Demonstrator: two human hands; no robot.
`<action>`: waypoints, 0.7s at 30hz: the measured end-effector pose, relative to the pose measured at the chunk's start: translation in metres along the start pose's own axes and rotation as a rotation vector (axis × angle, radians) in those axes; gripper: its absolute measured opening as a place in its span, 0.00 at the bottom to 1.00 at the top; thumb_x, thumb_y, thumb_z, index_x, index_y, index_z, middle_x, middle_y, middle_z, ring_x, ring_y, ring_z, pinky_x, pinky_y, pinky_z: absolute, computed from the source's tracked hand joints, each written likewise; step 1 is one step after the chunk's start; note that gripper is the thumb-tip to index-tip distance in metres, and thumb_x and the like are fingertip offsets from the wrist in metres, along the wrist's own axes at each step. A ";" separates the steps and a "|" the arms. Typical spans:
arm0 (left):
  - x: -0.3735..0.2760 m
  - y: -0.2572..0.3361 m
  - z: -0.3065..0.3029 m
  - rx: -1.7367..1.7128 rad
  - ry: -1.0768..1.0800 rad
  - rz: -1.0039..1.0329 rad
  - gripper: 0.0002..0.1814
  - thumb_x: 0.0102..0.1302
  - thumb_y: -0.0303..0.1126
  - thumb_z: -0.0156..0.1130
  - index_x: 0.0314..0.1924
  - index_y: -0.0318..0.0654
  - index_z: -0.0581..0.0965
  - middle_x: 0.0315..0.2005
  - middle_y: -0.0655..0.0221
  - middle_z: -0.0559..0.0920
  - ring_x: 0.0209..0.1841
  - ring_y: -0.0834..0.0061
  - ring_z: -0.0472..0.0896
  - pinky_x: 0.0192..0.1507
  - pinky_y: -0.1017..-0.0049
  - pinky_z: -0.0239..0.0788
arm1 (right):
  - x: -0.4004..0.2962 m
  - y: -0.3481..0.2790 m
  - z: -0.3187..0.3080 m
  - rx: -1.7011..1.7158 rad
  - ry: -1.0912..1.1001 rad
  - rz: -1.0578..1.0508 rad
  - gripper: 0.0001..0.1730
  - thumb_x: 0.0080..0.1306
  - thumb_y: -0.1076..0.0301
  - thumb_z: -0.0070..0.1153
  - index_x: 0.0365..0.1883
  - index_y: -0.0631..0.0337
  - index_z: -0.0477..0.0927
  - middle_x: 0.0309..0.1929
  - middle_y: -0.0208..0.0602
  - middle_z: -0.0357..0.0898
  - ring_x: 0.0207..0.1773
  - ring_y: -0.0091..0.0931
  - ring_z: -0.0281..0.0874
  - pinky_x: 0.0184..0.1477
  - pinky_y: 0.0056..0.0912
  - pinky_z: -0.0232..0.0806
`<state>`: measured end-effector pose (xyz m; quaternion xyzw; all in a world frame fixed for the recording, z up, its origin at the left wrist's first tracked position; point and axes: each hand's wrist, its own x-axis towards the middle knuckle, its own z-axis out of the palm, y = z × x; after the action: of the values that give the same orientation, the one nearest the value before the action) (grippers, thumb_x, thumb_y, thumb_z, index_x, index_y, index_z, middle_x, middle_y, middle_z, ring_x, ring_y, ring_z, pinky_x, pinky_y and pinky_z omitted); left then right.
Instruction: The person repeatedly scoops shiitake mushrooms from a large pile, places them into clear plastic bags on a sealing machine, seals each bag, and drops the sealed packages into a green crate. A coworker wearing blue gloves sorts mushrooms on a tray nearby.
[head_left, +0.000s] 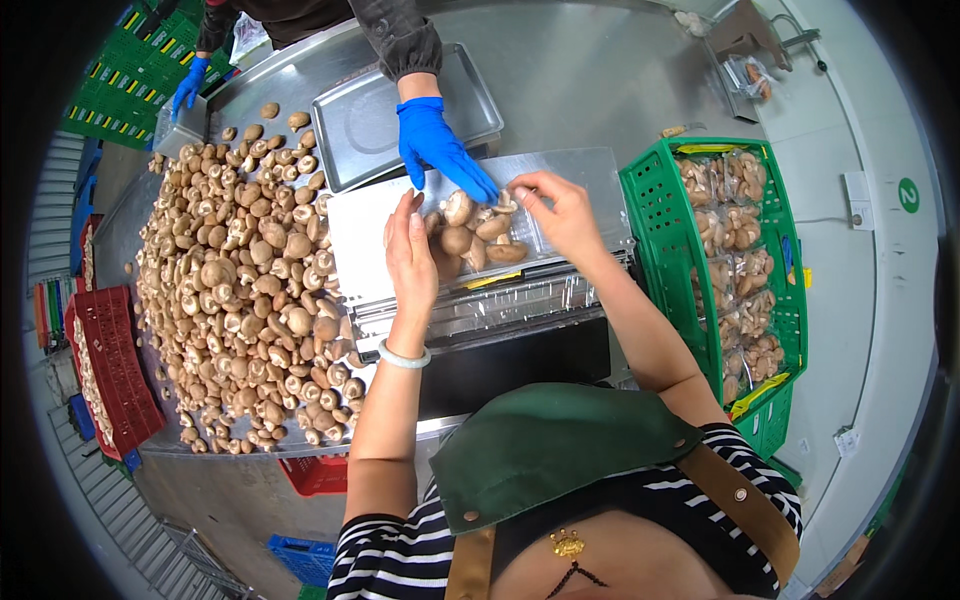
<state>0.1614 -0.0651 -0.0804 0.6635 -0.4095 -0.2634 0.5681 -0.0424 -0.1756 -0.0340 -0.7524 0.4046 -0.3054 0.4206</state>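
Several brown shiitake mushrooms (480, 232) lie grouped on the metal top (581, 180) of a film-wrapping machine (517, 296). My left hand (412, 255) stands on edge along their left side, fingers extended and thumb apart. From the right, my right hand (559, 210) curves toward the upper right mushroom, thumb and fingertips close to it. Whether these fingers pinch anything is unclear. Clear film seems to lie about the group, though its edges are hard to make out. A co-worker's blue-gloved hand (446, 150) reaches in from above, fingertips at the top mushrooms.
Loose shiitake (247, 300) cover the steel table's left side. A steel tray (360, 127) lies behind the machine. At right stands a green crate (652, 202) of bagged mushrooms. The co-worker's other gloved hand (191, 82) touches a container (180, 131). A red crate (116, 360) stands left.
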 end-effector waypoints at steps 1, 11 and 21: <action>-0.001 -0.001 0.001 0.092 -0.007 0.051 0.23 0.83 0.39 0.46 0.68 0.34 0.74 0.63 0.51 0.79 0.69 0.54 0.72 0.70 0.60 0.62 | -0.006 -0.006 0.003 -0.060 -0.004 -0.043 0.10 0.72 0.71 0.61 0.47 0.66 0.85 0.47 0.39 0.87 0.50 0.31 0.85 0.55 0.34 0.74; 0.001 -0.007 0.004 0.405 -0.125 0.247 0.15 0.75 0.29 0.57 0.57 0.35 0.81 0.66 0.62 0.79 0.75 0.52 0.65 0.75 0.56 0.53 | 0.023 0.003 0.039 -0.163 -0.083 -0.307 0.22 0.67 0.65 0.63 0.59 0.59 0.78 0.57 0.41 0.81 0.64 0.42 0.76 0.64 0.46 0.68; 0.003 -0.014 -0.011 0.375 -0.246 0.348 0.13 0.75 0.35 0.58 0.52 0.42 0.85 0.66 0.63 0.78 0.73 0.50 0.64 0.74 0.54 0.52 | -0.020 -0.027 0.026 -0.358 -0.332 -0.381 0.21 0.68 0.54 0.64 0.56 0.51 0.84 0.49 0.38 0.80 0.58 0.39 0.73 0.66 0.50 0.63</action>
<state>0.1752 -0.0617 -0.0912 0.6400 -0.6245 -0.1599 0.4181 -0.0221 -0.1397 -0.0245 -0.9164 0.2295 -0.1757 0.2769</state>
